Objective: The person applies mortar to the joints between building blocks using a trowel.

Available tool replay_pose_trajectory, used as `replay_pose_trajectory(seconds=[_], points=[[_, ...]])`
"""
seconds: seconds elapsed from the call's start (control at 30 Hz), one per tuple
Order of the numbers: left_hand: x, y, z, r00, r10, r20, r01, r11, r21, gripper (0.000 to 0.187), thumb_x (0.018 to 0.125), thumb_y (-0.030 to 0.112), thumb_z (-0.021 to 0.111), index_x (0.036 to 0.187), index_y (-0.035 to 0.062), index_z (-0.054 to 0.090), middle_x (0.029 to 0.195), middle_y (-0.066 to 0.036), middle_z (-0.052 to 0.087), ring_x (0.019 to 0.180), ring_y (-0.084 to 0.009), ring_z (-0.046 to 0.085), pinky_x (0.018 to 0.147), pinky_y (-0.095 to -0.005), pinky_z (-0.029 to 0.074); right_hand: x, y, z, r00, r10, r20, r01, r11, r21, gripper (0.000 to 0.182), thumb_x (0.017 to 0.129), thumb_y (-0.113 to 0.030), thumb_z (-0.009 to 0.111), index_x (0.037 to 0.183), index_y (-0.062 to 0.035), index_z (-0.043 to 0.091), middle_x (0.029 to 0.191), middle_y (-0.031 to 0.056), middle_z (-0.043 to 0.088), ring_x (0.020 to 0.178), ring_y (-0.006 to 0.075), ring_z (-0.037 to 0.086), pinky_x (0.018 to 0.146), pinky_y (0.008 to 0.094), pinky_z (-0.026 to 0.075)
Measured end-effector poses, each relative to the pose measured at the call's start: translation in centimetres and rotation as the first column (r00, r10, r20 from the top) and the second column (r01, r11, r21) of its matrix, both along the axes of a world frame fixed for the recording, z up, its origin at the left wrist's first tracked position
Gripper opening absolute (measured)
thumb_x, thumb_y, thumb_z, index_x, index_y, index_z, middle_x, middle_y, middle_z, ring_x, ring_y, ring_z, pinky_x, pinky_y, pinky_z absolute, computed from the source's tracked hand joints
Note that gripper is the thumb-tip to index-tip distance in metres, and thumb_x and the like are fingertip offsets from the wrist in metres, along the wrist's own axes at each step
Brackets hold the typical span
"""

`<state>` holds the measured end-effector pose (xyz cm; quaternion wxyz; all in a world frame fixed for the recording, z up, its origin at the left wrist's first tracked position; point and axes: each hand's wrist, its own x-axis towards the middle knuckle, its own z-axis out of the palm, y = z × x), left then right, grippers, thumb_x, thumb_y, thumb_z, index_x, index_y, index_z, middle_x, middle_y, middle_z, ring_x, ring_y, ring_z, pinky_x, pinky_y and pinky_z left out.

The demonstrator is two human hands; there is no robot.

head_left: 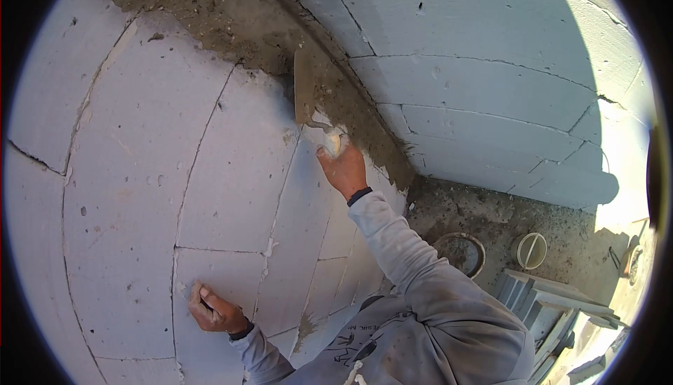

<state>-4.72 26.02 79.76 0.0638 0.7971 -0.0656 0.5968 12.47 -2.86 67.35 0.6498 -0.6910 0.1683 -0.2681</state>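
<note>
My right hand [345,169] is wrapped round the pale handle of a trowel [304,87]. The trowel's flat blade points up and rests on or close to a band of wet grey-brown mortar [231,17] along the corner of the block wall [140,196]. My left hand [216,311] is lower on the left, curled closed near the white blocks. A dark gap shows between its thumb and fingers, and whether anything is inside cannot be made out.
A second block wall [477,98] meets this one at the corner, partly sunlit. On the floor below stand a round tub [479,248] and a white bucket [531,251] with a handle. Stacked boards or blocks [554,294] lie at the lower right.
</note>
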Motion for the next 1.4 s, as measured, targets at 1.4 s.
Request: replay_pose_trajectory(seconds=[1.4], points=[[-0.2,-0.2,0.2,0.993,0.116,-0.031,-0.114,0.992,0.058,0.024,0.091,0.016,0.054,0.096,-0.0029,0.068,0.087,-0.012,0.069,0.073,-0.0219,0.062,0.064,-0.032,0.049,1.7,-2.3,0.4,1.0,-0.022,-0.017,0.019,0.989,-0.146,0.048,0.073,-0.032,0.068,0.101,0.0052,0.061,0.086,0.0257,0.066,0.084,0.0418,0.065,0.073,0.0429,0.052]])
